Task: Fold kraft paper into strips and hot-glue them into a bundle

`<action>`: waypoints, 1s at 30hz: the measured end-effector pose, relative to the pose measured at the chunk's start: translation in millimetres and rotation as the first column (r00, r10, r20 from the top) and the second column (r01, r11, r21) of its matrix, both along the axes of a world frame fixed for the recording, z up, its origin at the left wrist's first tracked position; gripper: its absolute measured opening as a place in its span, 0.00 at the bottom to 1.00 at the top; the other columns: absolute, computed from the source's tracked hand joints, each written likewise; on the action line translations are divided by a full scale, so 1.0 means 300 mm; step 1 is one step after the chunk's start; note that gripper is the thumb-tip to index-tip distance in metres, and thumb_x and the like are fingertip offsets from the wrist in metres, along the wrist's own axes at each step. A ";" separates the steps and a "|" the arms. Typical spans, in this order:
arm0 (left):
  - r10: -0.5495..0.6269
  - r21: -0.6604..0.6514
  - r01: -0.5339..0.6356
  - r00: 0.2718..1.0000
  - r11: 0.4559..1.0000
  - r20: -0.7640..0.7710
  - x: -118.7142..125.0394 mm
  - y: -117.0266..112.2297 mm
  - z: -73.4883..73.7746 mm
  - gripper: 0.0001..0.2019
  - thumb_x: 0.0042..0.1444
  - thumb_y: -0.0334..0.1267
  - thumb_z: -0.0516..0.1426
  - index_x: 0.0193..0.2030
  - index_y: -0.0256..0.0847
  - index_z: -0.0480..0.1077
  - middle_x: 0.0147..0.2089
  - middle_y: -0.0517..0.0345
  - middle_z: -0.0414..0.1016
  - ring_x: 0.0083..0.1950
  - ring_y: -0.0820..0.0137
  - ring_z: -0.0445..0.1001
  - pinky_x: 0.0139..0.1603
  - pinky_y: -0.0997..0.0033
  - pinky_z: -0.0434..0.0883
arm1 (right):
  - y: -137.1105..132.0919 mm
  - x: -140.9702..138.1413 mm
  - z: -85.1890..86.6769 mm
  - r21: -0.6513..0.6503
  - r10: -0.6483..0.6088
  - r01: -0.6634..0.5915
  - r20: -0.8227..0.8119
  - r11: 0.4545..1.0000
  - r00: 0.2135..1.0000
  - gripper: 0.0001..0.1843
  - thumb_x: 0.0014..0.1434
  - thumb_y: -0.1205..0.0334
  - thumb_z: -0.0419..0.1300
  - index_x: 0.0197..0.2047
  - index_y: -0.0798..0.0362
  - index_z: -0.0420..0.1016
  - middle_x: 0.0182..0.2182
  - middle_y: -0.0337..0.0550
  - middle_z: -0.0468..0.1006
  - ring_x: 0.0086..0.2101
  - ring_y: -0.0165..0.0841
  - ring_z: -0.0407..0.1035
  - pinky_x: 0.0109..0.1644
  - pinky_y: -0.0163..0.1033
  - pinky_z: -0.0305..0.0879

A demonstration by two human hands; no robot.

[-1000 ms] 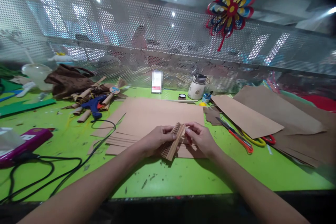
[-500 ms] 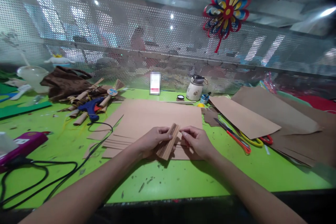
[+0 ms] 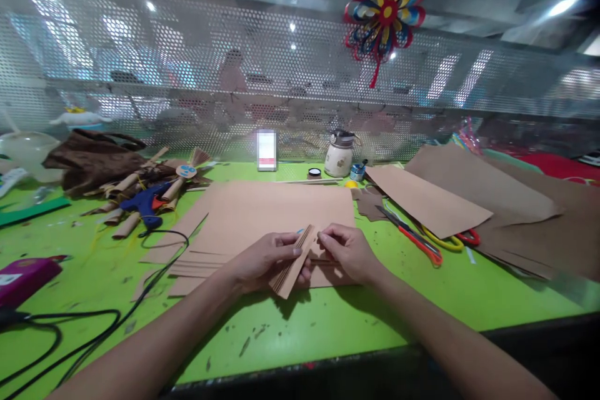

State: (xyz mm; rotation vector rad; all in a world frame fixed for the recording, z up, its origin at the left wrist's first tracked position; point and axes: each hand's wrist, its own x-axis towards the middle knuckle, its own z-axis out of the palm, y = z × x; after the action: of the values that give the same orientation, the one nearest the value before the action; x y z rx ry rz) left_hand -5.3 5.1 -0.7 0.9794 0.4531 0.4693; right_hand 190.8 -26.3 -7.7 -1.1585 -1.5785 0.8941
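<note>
A folded, pleated strip of brown paper (image 3: 293,262) stands tilted between both hands above the green table (image 3: 328,319). My left hand (image 3: 262,259) wraps its fingers round the strip's left side and holds it. My right hand (image 3: 344,251) pinches the strip's upper right edge with its fingertips. Under both hands lies a large flat sheet of brown paper (image 3: 267,209) with cut strips along its left edge.
Scissors with red and yellow handles (image 3: 424,239) lie right of the sheet beside more brown paper sheets (image 3: 469,190). A blue glue gun (image 3: 145,203), paper rolls and black cables (image 3: 94,325) are at the left. A white jar (image 3: 338,156) stands by the perforated screen (image 3: 187,75); a paper pinwheel (image 3: 387,3) hangs above.
The hands and pleated strip stay together in the same grip; the left thumb has slid along the strip. The view has shifted, so everything sits a little further left.
</note>
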 end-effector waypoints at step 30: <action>-0.018 0.014 0.019 0.995 1.000 -0.093 0.018 -0.006 0.024 0.17 0.58 0.31 0.51 0.55 0.32 0.65 0.26 0.53 0.72 0.24 0.74 0.70 0.24 0.79 0.67 | -0.011 0.025 0.024 0.262 0.078 -0.134 0.214 0.956 0.974 0.23 0.56 0.72 0.53 0.55 0.49 0.67 0.46 0.47 0.69 0.43 0.33 0.66 0.45 0.40 0.66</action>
State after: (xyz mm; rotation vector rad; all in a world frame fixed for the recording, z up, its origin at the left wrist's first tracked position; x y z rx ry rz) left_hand 0.1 3.3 6.5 1.0220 0.5244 0.4117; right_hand 198.2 -29.6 -0.4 -0.9956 -1.8792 0.6131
